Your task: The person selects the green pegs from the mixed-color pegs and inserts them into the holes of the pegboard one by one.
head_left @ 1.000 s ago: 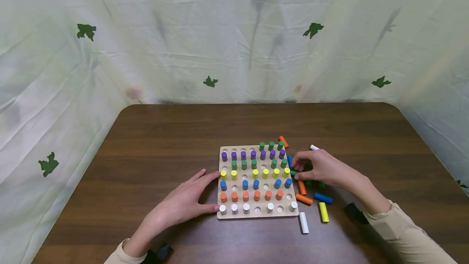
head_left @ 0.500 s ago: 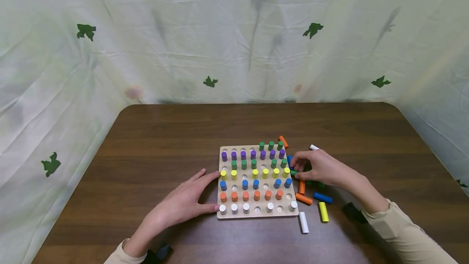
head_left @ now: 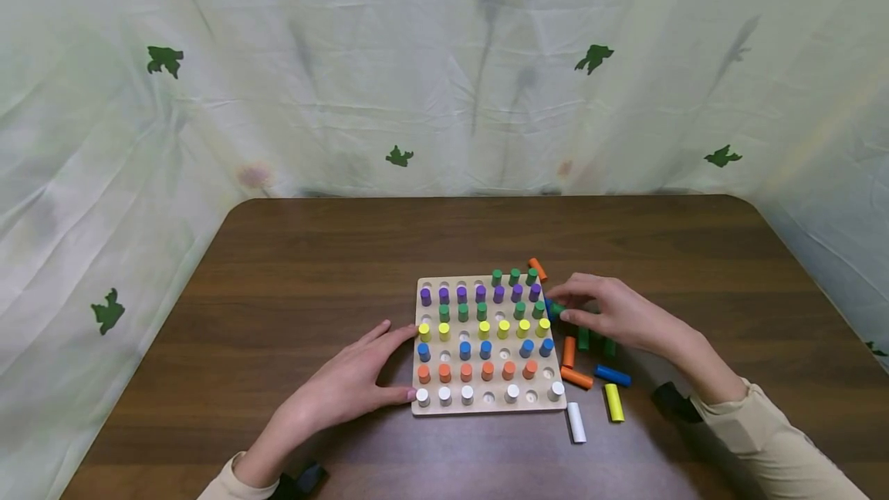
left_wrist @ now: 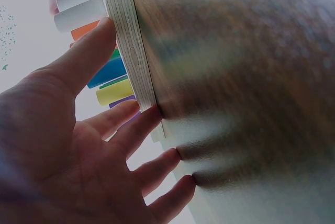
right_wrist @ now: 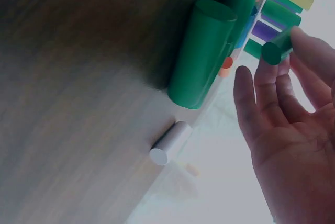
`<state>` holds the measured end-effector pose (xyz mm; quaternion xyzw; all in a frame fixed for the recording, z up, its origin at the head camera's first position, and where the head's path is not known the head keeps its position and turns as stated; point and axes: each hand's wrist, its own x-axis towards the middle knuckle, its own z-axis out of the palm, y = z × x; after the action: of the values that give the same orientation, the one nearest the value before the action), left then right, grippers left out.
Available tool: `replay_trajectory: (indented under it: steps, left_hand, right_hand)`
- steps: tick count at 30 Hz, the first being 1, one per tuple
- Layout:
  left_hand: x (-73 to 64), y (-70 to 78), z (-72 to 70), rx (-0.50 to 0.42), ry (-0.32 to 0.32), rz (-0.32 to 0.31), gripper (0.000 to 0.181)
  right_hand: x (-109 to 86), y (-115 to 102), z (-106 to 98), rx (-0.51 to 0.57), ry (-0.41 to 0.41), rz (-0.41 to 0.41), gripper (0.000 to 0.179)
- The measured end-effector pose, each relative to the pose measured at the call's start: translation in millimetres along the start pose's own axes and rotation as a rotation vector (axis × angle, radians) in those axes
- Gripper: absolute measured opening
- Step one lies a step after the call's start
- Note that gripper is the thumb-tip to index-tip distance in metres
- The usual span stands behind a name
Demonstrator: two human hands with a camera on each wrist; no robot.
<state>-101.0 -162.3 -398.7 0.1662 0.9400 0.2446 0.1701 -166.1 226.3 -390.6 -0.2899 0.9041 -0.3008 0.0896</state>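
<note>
A light wooden pegboard (head_left: 478, 403) lies flat on the table, with rows of upright white, orange, blue, yellow, green and purple pegs. Some of its holes stand bare. My left hand (head_left: 354, 380) rests at the board's left side, thumb and fingertips against the edge and the fingers spread. In the left wrist view the thumb lies beside the white pegs (left_wrist: 79, 15). Just off the board's right edge, my right hand (head_left: 618, 313) pinches a green peg (right_wrist: 275, 50) between thumb and fingers. The right wrist view shows that peg tilted and above the table.
Right of the board lie loose pegs: a white peg (head_left: 576, 423), a yellow peg (head_left: 614, 403), a blue peg (head_left: 613, 375) and several orange ones. Two green pegs (right_wrist: 203, 54) stand upright near my right hand. One orange peg (head_left: 538, 268) lies by the far right corner.
My right hand has risen slightly with the green peg, uncovering the upright green pegs and now hiding the far white peg. The left hand has stayed put.
</note>
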Motion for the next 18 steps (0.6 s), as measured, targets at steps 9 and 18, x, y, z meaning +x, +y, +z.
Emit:
replay_trajectory:
  steps: [9,18]
  left_hand:
    - [0.2,0.7,-0.5,-0.007,-0.005,-0.016,0.081]
    - [-0.2,1.4,-0.9,-0.01,-0.004,-0.007,0.081]
  right_hand:
    - [5.1,-5.8,-3.6,-0.012,0.026,-0.05,0.025]
    - [10.4,-14.0,-7.1,0.044,0.047,-0.034,0.027]
